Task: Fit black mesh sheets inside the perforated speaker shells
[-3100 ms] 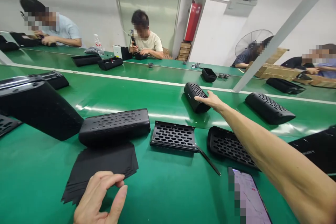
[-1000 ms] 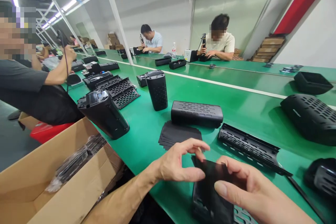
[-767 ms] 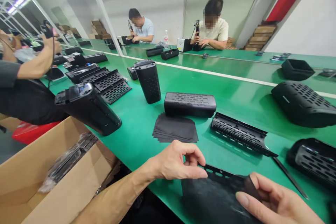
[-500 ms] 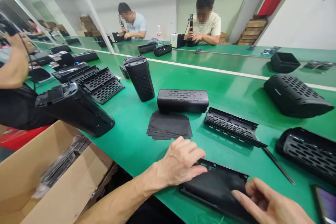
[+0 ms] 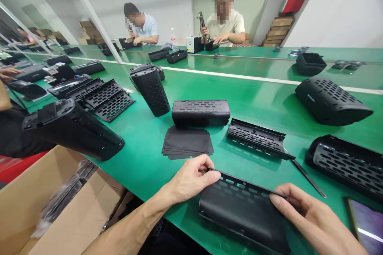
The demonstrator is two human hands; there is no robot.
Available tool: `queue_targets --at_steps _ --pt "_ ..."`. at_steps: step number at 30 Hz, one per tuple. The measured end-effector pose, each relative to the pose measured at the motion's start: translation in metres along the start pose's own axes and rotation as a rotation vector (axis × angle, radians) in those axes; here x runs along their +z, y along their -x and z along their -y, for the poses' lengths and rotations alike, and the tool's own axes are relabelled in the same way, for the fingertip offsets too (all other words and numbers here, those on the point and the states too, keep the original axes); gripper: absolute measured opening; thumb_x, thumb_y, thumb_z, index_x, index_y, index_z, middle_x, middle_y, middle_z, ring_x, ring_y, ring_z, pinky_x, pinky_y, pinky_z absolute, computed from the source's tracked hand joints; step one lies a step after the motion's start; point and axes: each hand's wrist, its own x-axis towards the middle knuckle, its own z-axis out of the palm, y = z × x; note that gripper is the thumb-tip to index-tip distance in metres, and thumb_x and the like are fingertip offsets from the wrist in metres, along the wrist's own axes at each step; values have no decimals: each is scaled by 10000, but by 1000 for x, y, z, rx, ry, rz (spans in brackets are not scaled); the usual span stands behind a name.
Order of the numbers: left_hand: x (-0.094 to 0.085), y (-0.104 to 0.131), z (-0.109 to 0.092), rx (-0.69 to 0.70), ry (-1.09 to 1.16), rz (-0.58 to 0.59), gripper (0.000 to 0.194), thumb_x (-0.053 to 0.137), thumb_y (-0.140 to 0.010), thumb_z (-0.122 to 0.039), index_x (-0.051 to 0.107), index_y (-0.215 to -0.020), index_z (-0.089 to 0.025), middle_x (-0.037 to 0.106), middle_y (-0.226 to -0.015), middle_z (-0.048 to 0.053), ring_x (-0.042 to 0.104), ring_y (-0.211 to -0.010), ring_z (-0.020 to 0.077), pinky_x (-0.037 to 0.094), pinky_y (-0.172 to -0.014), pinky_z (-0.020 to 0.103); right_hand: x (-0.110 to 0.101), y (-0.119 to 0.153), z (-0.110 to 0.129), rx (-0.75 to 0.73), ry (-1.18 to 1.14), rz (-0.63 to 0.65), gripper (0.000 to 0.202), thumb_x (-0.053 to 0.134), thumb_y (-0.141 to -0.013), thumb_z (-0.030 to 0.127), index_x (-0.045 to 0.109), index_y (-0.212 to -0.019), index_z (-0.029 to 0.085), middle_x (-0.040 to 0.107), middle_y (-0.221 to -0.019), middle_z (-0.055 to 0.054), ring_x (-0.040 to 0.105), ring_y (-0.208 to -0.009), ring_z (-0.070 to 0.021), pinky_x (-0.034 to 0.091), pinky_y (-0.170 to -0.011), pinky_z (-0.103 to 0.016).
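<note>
Pinching the grille panel [image 5: 242,211] at both ends, we are steadying it on the near edge of the counter [image 5: 143,159]: left hand [image 5: 191,179] gripping its far corner, right hand [image 5: 305,215] clasping the opposite rim, so the perforated face stays level. Spare black sheets [image 5: 187,143] are lying just beyond.

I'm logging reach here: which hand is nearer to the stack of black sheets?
Left. The left hand sits just in front of the stack of black sheets, pinching the grille panel; the right hand holds the panel's far end, off to the right.
</note>
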Motion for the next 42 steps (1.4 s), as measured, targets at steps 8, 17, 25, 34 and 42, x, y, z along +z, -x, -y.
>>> queue_targets --at_steps 8,17,25,34,42 --pt "7 1 -10 -72 314 24 301 773 -845 -358 553 -970 -194 570 -768 -43 454 -671 87 368 -642 235 8 13 2 131 -306 50 636 686 -925 773 559 -1260 248 649 -881 -31 562 -706 -208 498 -561 -290" --pt "10 0 -3 -44 276 -26 385 789 -863 -488 601 -1001 -182 543 -773 -36 444 -704 104 351 -671 257 12 13 -15 153 -404 37 664 751 -909 727 530 -1341 273 580 -842 10 506 -698 -186 478 -592 -277" --pt "9 3 4 -71 361 -44 430 836 -851 -500 644 -1050 -170 635 -850 -4 530 -782 114 427 -737 243 19 17 -19 187 -441 28 667 768 -894 728 539 -1354 303 598 -907 4 509 -718 -189 481 -612 -289" --pt "3 13 23 -32 559 55 377 803 -932 -365 691 -1240 -179 758 -1118 81 699 -993 174 530 -933 293 21 19 -12 223 -572 23 729 790 -883 715 526 -1411 287 559 -814 10 517 -728 -197 473 -602 -269" --pt "3 14 30 -55 556 22 409 791 -954 -401 686 -1290 -195 747 -1140 80 669 -953 155 540 -938 304 26 22 3 233 -639 -29 681 856 -851 664 589 -1319 248 551 -771 21 485 -657 -159 431 -550 -229"
